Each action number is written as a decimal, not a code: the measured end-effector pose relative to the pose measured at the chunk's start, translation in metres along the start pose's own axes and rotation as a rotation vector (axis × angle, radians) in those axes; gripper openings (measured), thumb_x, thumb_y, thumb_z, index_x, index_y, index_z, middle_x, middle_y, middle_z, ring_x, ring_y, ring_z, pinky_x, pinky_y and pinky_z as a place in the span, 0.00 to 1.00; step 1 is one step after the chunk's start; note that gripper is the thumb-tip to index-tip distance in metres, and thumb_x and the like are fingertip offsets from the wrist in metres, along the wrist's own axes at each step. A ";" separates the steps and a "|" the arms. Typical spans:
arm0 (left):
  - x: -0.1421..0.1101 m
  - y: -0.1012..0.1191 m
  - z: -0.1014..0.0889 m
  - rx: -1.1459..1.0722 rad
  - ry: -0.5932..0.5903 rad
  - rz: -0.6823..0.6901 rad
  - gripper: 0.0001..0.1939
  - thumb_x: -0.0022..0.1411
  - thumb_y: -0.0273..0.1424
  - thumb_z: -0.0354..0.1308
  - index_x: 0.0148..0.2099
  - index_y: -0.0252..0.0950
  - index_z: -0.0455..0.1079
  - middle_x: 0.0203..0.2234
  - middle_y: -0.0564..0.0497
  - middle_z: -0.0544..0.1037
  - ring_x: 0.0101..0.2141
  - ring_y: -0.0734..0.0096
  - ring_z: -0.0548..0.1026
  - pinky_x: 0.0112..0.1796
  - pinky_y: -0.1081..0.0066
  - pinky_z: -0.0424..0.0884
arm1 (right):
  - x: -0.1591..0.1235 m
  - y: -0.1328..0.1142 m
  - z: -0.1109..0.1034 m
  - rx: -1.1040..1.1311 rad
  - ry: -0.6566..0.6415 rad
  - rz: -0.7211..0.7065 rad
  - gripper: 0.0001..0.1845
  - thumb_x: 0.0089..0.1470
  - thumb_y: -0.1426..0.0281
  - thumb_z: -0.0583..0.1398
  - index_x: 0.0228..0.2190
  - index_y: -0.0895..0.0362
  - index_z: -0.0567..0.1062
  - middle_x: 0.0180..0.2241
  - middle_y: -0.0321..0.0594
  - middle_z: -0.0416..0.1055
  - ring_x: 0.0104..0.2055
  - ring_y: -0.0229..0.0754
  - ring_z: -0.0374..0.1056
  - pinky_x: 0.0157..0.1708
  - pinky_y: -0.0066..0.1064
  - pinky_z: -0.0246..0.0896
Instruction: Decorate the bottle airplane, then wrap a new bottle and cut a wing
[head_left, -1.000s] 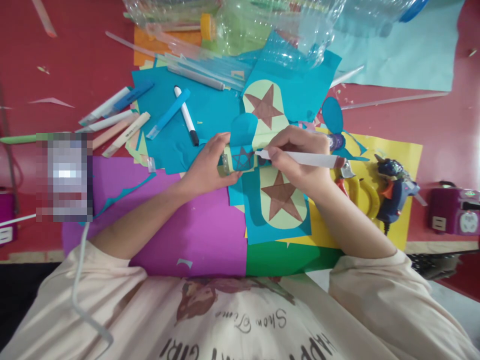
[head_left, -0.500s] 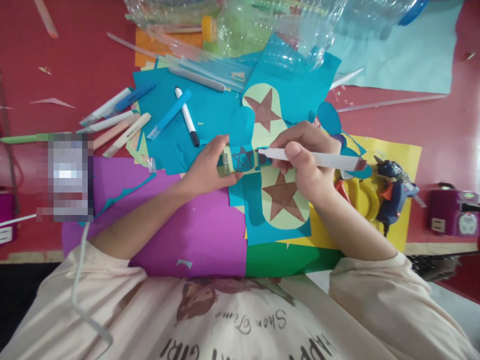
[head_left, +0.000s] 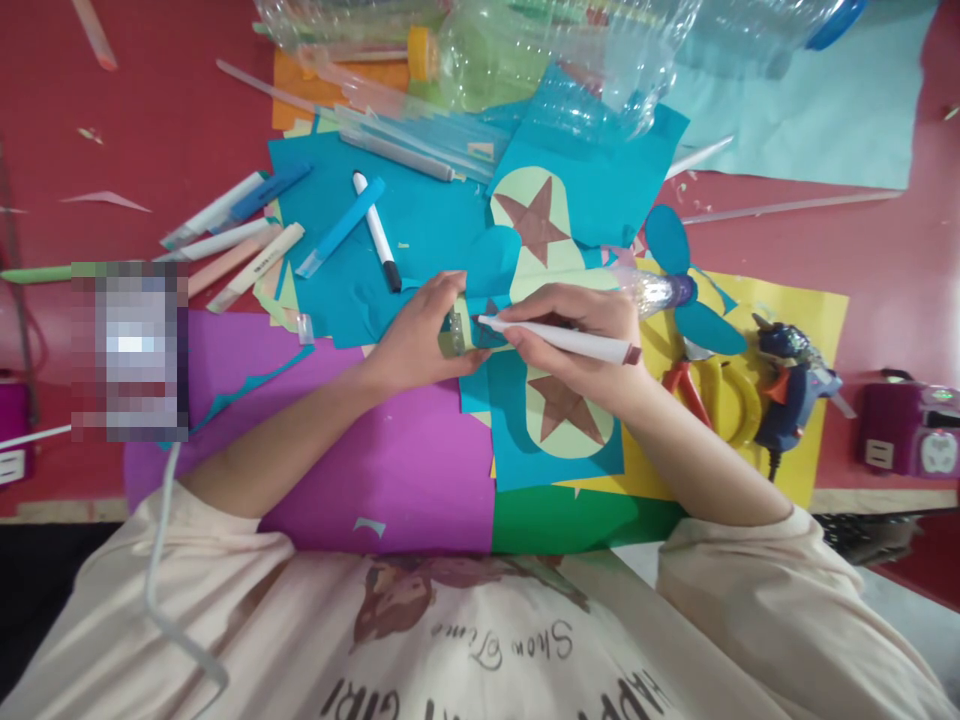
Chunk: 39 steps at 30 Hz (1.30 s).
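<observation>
A clear plastic bottle (head_left: 656, 291) lies sideways, wrapped in pale and blue paper, with blue paper blades (head_left: 709, 328) at its purple-capped end. My left hand (head_left: 412, 338) grips its other end, thumb and fingers on opposite sides. Between the fingers of my right hand (head_left: 592, 315) is a white marker (head_left: 581, 340) with a brown end. Its tip meets the blue band (head_left: 491, 335), where a star outline is partly coloured. Pale paper wings stick out on both sides, one bearing an upper brown star (head_left: 536, 222), the other a lower brown star (head_left: 568, 410). My right hand hides the bottle's middle.
Several markers (head_left: 255, 268) lie at the left on blue paper and the red table. Large clear bottles (head_left: 555, 60) stand along the back. On yellow paper at the right are yellow-handled scissors (head_left: 724, 405) and a glue gun (head_left: 787, 390). A phone (head_left: 142, 350) with a cable is at the left.
My right hand has moved left and lowered the marker, so its tip now reaches the star on the blue band. The bottle neck has come into sight. My left hand keeps its grip.
</observation>
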<state>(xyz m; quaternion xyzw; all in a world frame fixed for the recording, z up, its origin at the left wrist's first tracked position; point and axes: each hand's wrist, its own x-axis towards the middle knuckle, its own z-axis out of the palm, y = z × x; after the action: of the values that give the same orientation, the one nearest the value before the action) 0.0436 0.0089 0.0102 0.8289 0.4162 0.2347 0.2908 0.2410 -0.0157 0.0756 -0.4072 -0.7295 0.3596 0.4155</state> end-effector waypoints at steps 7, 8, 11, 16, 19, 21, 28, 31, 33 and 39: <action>0.000 -0.003 0.002 0.003 0.002 -0.015 0.40 0.55 0.58 0.52 0.58 0.33 0.55 0.56 0.35 0.67 0.60 0.47 0.64 0.55 0.51 0.67 | 0.000 -0.001 -0.001 -0.019 -0.020 0.013 0.06 0.53 0.70 0.62 0.30 0.59 0.78 0.28 0.38 0.78 0.28 0.33 0.72 0.27 0.24 0.64; 0.000 -0.004 0.003 0.006 -0.002 -0.018 0.40 0.55 0.58 0.53 0.58 0.33 0.55 0.57 0.35 0.67 0.60 0.46 0.63 0.55 0.50 0.67 | 0.000 -0.001 -0.001 -0.017 -0.021 0.017 0.06 0.53 0.70 0.61 0.29 0.59 0.78 0.27 0.37 0.77 0.27 0.33 0.71 0.26 0.24 0.63; 0.000 -0.003 0.002 0.007 -0.010 -0.028 0.40 0.56 0.56 0.52 0.59 0.30 0.54 0.57 0.32 0.66 0.61 0.46 0.63 0.56 0.50 0.66 | 0.000 0.000 0.000 -0.015 -0.010 0.023 0.06 0.53 0.70 0.61 0.28 0.59 0.77 0.25 0.35 0.76 0.25 0.32 0.69 0.24 0.24 0.61; 0.000 0.000 0.001 0.000 -0.008 -0.023 0.39 0.56 0.55 0.53 0.58 0.29 0.55 0.56 0.33 0.67 0.60 0.48 0.64 0.56 0.54 0.66 | 0.001 0.000 -0.001 -0.008 -0.019 0.015 0.06 0.53 0.70 0.61 0.28 0.59 0.77 0.25 0.35 0.75 0.25 0.31 0.69 0.24 0.24 0.61; -0.001 -0.002 0.001 -0.011 0.002 -0.013 0.39 0.56 0.54 0.53 0.59 0.30 0.54 0.57 0.33 0.66 0.59 0.46 0.64 0.56 0.53 0.66 | 0.001 0.000 -0.001 -0.011 -0.016 0.018 0.06 0.53 0.71 0.60 0.26 0.58 0.75 0.23 0.34 0.74 0.23 0.31 0.66 0.23 0.24 0.59; -0.002 -0.005 0.002 -0.018 0.016 0.008 0.40 0.56 0.55 0.53 0.59 0.31 0.53 0.56 0.34 0.67 0.59 0.46 0.65 0.55 0.52 0.67 | 0.001 0.000 -0.001 -0.014 -0.007 0.025 0.06 0.53 0.72 0.60 0.25 0.59 0.75 0.23 0.34 0.74 0.23 0.31 0.66 0.22 0.24 0.59; 0.000 -0.004 0.003 -0.008 0.034 0.017 0.39 0.56 0.57 0.51 0.59 0.34 0.55 0.54 0.35 0.68 0.58 0.46 0.67 0.54 0.52 0.68 | 0.000 0.001 -0.001 0.001 -0.008 0.014 0.05 0.52 0.72 0.61 0.26 0.60 0.75 0.24 0.35 0.74 0.25 0.31 0.67 0.24 0.23 0.60; 0.000 -0.002 0.002 -0.005 0.036 0.014 0.38 0.56 0.55 0.52 0.58 0.34 0.55 0.53 0.35 0.69 0.57 0.46 0.68 0.53 0.51 0.68 | 0.001 0.001 -0.001 0.009 0.000 0.017 0.05 0.52 0.72 0.61 0.26 0.60 0.75 0.23 0.35 0.73 0.24 0.31 0.66 0.24 0.23 0.60; 0.000 -0.002 0.001 -0.003 0.030 0.012 0.37 0.56 0.55 0.52 0.58 0.33 0.55 0.54 0.34 0.69 0.57 0.47 0.67 0.53 0.52 0.68 | 0.001 0.001 0.000 0.005 -0.011 0.027 0.06 0.53 0.70 0.61 0.28 0.60 0.76 0.25 0.35 0.74 0.24 0.31 0.66 0.24 0.24 0.60; -0.001 -0.003 0.002 -0.015 0.016 -0.020 0.37 0.55 0.53 0.55 0.59 0.35 0.54 0.56 0.35 0.67 0.59 0.46 0.65 0.55 0.52 0.66 | 0.001 0.002 -0.001 0.011 0.002 0.026 0.07 0.53 0.69 0.61 0.26 0.59 0.75 0.23 0.34 0.73 0.23 0.30 0.65 0.22 0.23 0.58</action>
<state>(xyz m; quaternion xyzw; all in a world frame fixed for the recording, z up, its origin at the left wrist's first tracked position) 0.0430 0.0091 0.0069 0.8206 0.4249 0.2417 0.2961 0.2416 -0.0136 0.0747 -0.4146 -0.7217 0.3687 0.4139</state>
